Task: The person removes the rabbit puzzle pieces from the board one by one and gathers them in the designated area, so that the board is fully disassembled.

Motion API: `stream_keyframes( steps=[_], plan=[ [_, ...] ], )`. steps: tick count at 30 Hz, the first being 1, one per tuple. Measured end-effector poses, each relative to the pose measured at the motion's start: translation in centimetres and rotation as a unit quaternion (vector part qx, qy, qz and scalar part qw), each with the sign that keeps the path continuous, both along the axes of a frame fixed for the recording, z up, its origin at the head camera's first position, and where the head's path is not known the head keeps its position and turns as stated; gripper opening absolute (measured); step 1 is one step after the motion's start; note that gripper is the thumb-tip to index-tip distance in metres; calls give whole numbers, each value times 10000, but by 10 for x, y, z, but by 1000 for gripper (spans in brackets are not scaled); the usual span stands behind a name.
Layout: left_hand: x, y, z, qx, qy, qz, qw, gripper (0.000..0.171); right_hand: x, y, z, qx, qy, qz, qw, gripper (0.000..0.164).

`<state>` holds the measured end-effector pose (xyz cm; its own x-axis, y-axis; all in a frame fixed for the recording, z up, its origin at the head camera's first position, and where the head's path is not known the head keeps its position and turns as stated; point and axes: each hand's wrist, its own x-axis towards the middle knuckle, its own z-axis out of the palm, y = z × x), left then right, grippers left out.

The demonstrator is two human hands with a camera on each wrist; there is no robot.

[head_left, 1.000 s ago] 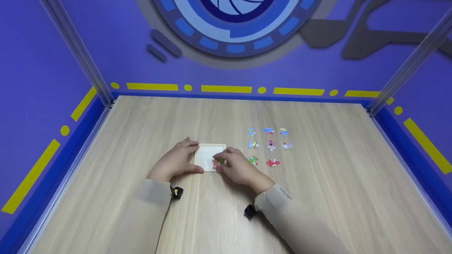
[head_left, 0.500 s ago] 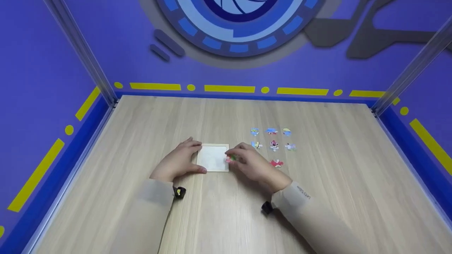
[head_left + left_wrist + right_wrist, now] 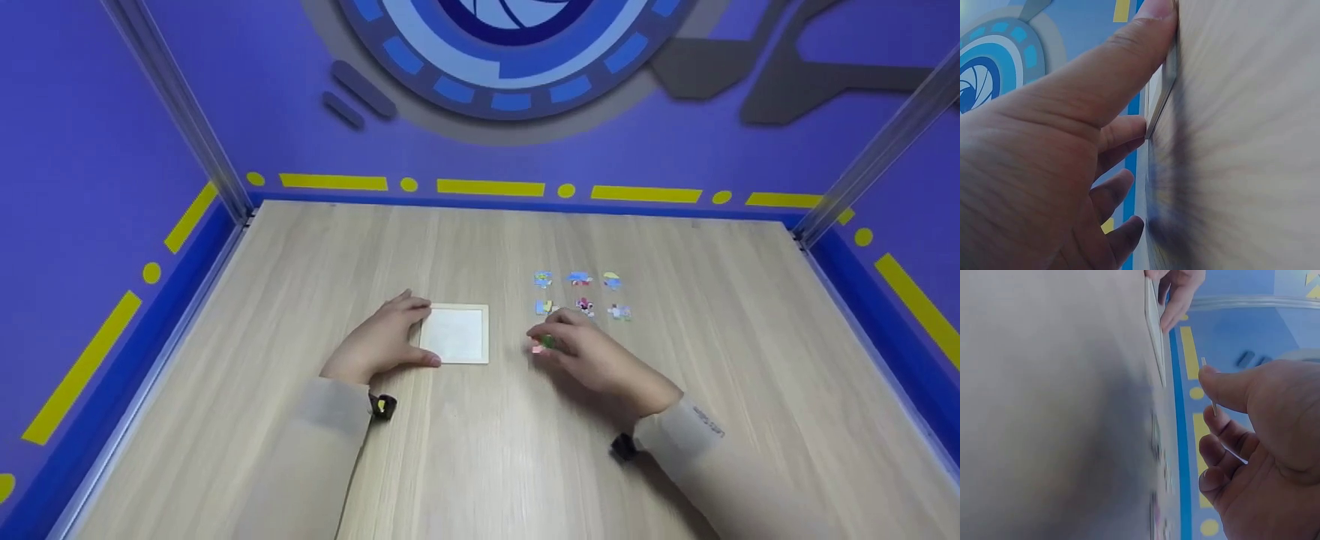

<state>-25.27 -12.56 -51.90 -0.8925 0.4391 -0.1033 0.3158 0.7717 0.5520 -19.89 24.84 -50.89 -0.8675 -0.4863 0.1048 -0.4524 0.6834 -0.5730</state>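
Observation:
My left hand point(image 3: 382, 341) spans the left side of a small square wooden puzzle tray point(image 3: 485, 334) with a white inner base, thumb at the near corner and a finger at the far one. In the left wrist view its thumb point(image 3: 1129, 53) presses the tray's edge. To the right of the tray, my right hand point(image 3: 600, 358) pinches a jigsaw piece point(image 3: 548, 342) with pink and green on it. Seen edge-on in the right wrist view, this thin piece point(image 3: 1214, 406) is raised off the table between thumb and fingertip.
Two rows of jigsaw pieces lie beyond the right hand, among them a blue and red piece point(image 3: 580, 278) and a pale one point(image 3: 619, 311). The right hand covers the area nearer me. Purple walls point(image 3: 420, 142) enclose the wooden table point(image 3: 465, 450) at the back and sides.
My right hand has carried the pink and green piece from over the tray rightward toward the other pieces, hiding the nearest row. My left hand has stayed at the tray.

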Motion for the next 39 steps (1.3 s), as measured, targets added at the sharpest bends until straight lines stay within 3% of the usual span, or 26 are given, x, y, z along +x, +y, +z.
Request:
stream_keyframes(
  steps=[12,22,32,39],
  plan=[
    [0,-4,-2,58,-2,-21,10000,107,1,56,0,-54,87,-13,9999,29],
    [0,-3,-1,36,-15,6,10000,107,7,86,-2,148,-251,-744,9968,31],
    [0,-2,-1,16,9,-7,10000,106,12,104,1,-137,-466,-1077,9930,41],
    [-1,-1,0,-35,5,-52,10000,106,15,113,1,-167,-177,-1221,9922,40]
  ],
)
